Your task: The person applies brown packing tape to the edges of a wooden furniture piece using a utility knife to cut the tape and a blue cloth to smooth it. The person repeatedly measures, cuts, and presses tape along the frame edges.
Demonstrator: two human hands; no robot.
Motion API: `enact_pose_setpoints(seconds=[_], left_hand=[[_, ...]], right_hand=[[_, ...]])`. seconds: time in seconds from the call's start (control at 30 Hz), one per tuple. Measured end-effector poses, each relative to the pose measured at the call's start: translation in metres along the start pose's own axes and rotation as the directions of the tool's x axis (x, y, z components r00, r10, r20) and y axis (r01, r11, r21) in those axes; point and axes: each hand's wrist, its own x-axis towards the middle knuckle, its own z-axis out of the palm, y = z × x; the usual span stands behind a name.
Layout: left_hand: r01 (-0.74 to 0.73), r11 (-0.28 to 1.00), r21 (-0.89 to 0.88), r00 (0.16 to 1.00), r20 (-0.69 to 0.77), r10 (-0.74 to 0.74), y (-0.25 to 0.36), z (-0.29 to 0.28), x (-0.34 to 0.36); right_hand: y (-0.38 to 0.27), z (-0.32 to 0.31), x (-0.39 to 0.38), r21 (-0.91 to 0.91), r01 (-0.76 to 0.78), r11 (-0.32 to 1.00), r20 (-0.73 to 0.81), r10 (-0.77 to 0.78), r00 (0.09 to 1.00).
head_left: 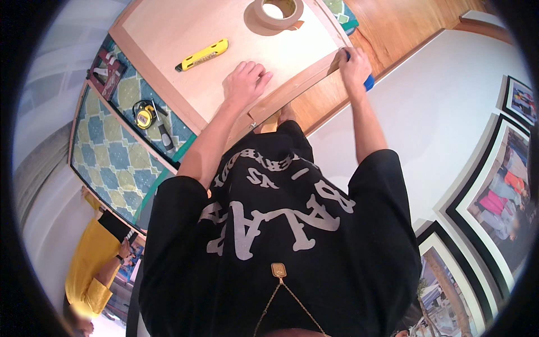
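Observation:
A pale wooden panel with a raised frame [185, 106] lies in front of me. My left hand [247, 82] rests on it near the close edge, fingers slightly bent and apart, with nothing in them. At the panel's right corner, my right hand [353, 66] is closed around a blue tool [369, 82]. Its blue end shows below the palm and a dark part above the fingers; its kind is hidden. A yellow utility knife [202, 55] lies on the panel beyond my left hand. Farther back sits a roll of tan tape [279, 12].
Left of the panel, a patterned cloth surface [112, 151] holds a yellow-black tape measure [144, 115], a screwdriver [164, 135] and a dark red tool [106, 73]. A person in yellow [92, 258] is at lower left. Framed pictures [499, 196] hang on the right wall.

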Motion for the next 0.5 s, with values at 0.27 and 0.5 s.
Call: enact_pose_setpoints(seconds=[0.27, 0.5], left_hand=[[-0.020, 1.000, 0.014, 0.999, -0.045, 0.020, 0.001, 0.003, -0.001], [-0.070, 0.996, -0.048, 0.993, -0.098, 0.065, -0.009, 0.003, 0.001]], right_hand=[[-0.198, -0.025, -0.147, 0.458, 0.040, 0.888, 0.269, -0.181, 0.946], [-0.137, -0.016, -0.111, 0.332, 0.122, 0.935, 0.335, -0.238, 0.912]])
